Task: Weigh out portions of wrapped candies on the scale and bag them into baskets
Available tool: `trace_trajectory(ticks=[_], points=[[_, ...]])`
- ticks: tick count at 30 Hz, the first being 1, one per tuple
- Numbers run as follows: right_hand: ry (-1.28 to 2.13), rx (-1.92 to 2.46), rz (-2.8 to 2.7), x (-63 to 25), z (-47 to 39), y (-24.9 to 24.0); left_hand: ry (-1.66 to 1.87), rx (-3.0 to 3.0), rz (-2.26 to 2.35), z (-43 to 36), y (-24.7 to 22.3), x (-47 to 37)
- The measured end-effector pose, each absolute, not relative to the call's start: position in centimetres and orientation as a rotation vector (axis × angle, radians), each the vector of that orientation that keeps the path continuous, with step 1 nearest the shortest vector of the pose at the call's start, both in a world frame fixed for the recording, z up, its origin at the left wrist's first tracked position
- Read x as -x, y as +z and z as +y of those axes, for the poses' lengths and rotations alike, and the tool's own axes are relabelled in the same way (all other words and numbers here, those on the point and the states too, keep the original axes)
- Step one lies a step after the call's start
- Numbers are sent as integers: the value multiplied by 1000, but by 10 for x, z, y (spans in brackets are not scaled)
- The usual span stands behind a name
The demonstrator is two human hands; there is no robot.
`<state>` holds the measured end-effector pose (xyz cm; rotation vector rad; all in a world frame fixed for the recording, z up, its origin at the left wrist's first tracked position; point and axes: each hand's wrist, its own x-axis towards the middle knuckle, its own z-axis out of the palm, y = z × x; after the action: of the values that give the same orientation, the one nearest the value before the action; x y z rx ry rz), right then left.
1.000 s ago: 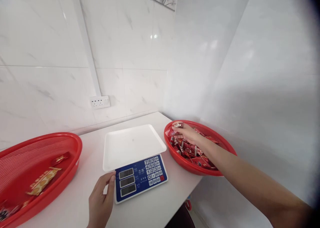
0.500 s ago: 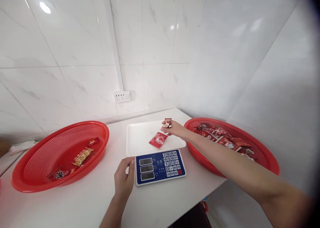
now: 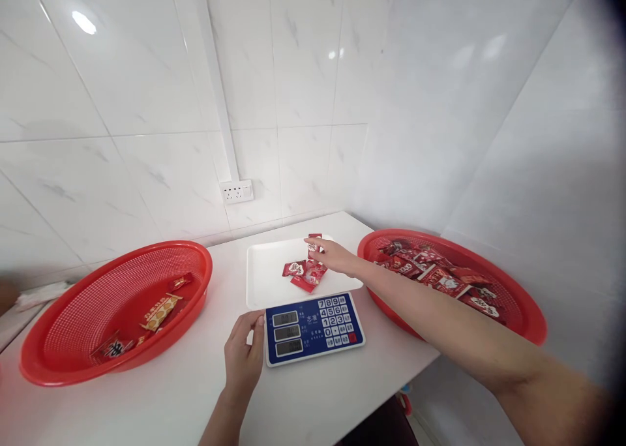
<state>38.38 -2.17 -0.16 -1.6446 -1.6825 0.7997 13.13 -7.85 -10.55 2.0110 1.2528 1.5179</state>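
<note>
My left hand rests on the table with its fingertips touching the left edge of the weighing scale, thumb a little apart from the index finger. My right hand reaches over the white weighing tray, thumb and index finger spread. Between and behind those fingertips shows a red snack packet, partly covered. Beside it on the tray lie another red packet with a white label and a red packet, touching each other. The scale's blue panel has number keys and three displays.
To the right stands a red plastic basket with many red snack packets. A second red basket at the left holds a yellow packet and several others. A wall socket is behind the table.
My right hand has moved slightly left and its fingers have parted. A red packet with a white label now lies on the tray, left of the earlier one. The top display's reading has changed.
</note>
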Motion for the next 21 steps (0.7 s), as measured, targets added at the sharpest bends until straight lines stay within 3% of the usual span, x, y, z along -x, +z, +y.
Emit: trace_trajectory(ticks=[11,21], points=[[759,1661,-1651,-418,-25,1,1513,-2034,1287,-77,-107,-129],[755,2153,-1793,-537,-105,3,1440,-2051,1430,-76,-109,-130]])
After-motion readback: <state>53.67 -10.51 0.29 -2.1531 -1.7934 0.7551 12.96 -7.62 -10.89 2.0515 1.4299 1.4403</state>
